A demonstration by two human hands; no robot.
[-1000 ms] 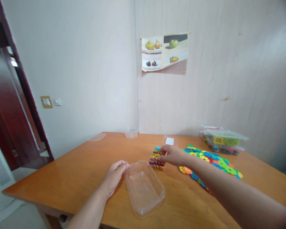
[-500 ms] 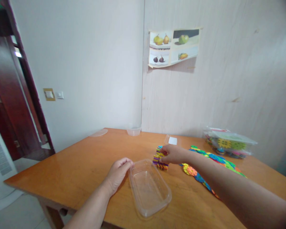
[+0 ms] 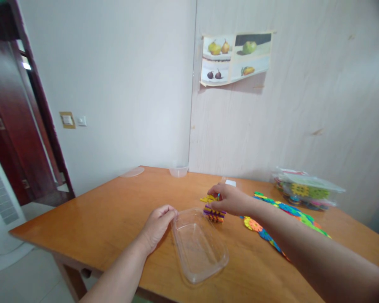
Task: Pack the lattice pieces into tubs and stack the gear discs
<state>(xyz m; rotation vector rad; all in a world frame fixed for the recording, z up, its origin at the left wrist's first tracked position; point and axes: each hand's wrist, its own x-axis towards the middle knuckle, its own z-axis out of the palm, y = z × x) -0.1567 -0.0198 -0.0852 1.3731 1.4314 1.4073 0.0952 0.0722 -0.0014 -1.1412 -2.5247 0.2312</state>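
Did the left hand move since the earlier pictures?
No. The left hand still grips the same far-left corner of the clear container.

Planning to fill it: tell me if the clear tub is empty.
Empty: the clear tub shows only bare table through its bottom; the coloured stack sits outside it, under the right hand.

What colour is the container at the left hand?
Clear, colourless plastic container, best in the head view.
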